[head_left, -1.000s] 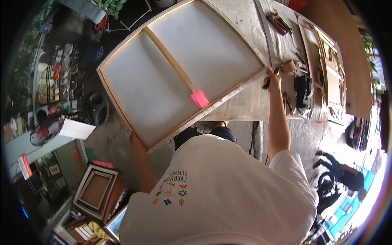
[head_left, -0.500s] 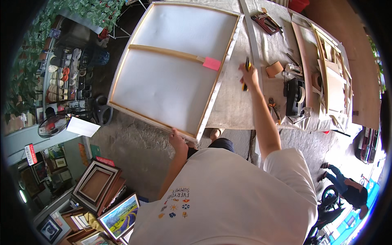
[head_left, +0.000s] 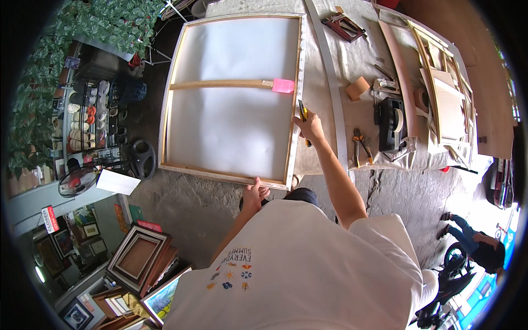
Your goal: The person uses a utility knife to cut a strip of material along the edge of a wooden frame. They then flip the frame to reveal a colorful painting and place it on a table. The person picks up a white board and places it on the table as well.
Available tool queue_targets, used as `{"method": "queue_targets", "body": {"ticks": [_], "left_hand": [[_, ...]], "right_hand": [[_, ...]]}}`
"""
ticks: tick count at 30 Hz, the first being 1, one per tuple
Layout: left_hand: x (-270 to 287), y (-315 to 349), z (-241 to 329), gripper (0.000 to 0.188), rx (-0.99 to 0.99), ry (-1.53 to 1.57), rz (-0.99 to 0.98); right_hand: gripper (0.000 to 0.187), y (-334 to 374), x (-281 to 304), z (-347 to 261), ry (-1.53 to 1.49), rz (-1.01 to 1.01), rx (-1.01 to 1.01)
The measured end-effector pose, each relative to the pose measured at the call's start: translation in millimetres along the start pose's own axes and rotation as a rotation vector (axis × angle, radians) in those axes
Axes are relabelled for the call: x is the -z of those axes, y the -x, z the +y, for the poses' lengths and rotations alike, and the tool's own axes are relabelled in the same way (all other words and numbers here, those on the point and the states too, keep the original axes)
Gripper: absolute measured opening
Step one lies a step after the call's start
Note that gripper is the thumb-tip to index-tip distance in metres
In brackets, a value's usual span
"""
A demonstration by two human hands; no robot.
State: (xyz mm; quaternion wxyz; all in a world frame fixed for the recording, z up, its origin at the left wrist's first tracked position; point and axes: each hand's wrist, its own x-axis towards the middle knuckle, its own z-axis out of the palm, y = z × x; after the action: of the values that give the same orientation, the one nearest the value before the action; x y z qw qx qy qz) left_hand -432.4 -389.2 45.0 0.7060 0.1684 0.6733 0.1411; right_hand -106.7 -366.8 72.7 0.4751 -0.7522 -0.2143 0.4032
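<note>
A large stretched canvas lies back side up, showing its wooden stretcher bars and a middle crossbar. A pink paper note sits at the crossbar's right end. My left hand grips the near edge of the canvas, thumb on top and fingers partly hidden beneath the bar. In my right hand is a yellow and black utility knife, closed in the fingers and held upright beside the right edge of the canvas. Whether that hand touches the edge, I cannot tell.
On the cloth-covered table are a long metal ruler, a staple gun, a brown tape roll, pliers and a tape dispenser. Wooden frame pieces are piled at right. Picture frames lean at lower left.
The canvas has turned and shifted left, so its sides run straighter. My right hand has moved left and nearer with the utility knife, up to the canvas's right edge. My left hand still holds the near edge.
</note>
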Motion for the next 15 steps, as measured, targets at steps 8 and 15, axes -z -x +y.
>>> {"method": "queue_targets", "body": {"ticks": [8,15], "left_hand": [[-23.5,-7.9,24.4,0.039,-0.140,-0.117,-0.064],[-5.2,-28.2,56.1,0.050,-0.093,-0.690,-0.451]], "right_hand": [[0.031,-44.2,-3.3,-24.3,0.150,0.034,0.056],[0.035,-61.1,-24.2,-17.7,0.518,0.271,0.101]]}}
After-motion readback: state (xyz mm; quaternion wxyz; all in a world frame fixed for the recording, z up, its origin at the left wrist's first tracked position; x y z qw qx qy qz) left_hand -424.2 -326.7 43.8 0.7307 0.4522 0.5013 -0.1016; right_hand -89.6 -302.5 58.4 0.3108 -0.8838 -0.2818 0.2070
